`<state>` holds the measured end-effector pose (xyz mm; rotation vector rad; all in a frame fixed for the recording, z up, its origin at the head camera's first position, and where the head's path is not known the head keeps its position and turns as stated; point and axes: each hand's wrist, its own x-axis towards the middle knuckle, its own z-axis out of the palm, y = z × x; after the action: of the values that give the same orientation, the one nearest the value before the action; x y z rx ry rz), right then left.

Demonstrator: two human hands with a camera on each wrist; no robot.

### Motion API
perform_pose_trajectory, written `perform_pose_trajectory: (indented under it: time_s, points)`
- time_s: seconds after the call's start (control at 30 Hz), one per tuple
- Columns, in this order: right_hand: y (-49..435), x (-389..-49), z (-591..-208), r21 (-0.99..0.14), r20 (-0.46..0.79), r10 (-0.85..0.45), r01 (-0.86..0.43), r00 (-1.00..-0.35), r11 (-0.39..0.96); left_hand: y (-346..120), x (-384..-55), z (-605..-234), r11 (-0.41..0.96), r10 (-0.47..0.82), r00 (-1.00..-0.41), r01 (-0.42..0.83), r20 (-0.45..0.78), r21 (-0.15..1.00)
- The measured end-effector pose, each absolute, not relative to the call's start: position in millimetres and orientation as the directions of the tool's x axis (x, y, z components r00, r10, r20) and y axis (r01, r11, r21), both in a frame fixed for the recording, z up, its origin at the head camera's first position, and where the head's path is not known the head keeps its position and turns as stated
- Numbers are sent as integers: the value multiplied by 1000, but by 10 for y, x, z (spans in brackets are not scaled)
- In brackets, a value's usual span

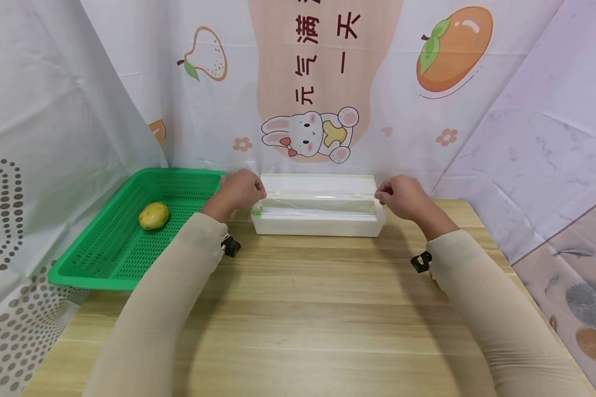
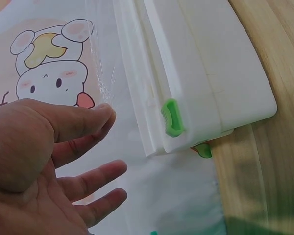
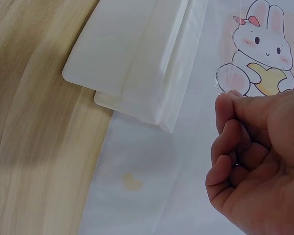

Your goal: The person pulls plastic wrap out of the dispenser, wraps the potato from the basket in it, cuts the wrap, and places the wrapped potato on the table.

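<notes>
A white cling film dispenser box (image 1: 318, 227) stands at the far side of the table with its lid (image 1: 318, 181) up at the back. Clear cling film (image 1: 320, 205) stretches across above the box between both hands. My left hand (image 1: 239, 190) pinches one corner of the film between thumb and index finger; its other fingers are spread in the left wrist view. At the opposite end, my right hand (image 1: 406, 196) pinches the film, with the remaining fingers curled in. A green slide cutter (image 2: 173, 118) sits at the box's left end.
To the left is a green plastic basket (image 1: 91, 282) holding one yellow mango-like fruit (image 1: 154, 215). The wooden table (image 1: 298, 309) runs toward me from the box. Behind it hangs a printed curtain (image 1: 218, 121) with a rabbit picture, close against the table's back edge.
</notes>
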<state>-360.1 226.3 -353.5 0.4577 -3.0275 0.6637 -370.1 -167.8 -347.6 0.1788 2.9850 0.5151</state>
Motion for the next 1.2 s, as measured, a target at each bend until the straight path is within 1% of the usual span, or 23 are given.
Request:
perform_pose_trajectory:
  time_s: [0.3,0.53,0.83,1.2]
  points:
    - [2241,-3581,-3473,-411,76,-259,-267,-963,872,-1666,-3665,-3425,937,136,-989,107,-64,333]
    - [2231,-3562,-3422,-419,67,-251,-256,-966,871,-1662,-3651,-3388,936,136,-988,103,-75,336]
    - [2227,-3566,-3393,-403,87,-268,-280,-959,871,-1674,-3642,-3366,938,141,-987,108,-80,329]
    - [2243,-3553,-3331,-412,67,-240,-246,-968,877,-1651,-3619,-3294,942,140,-986,106,-87,320]
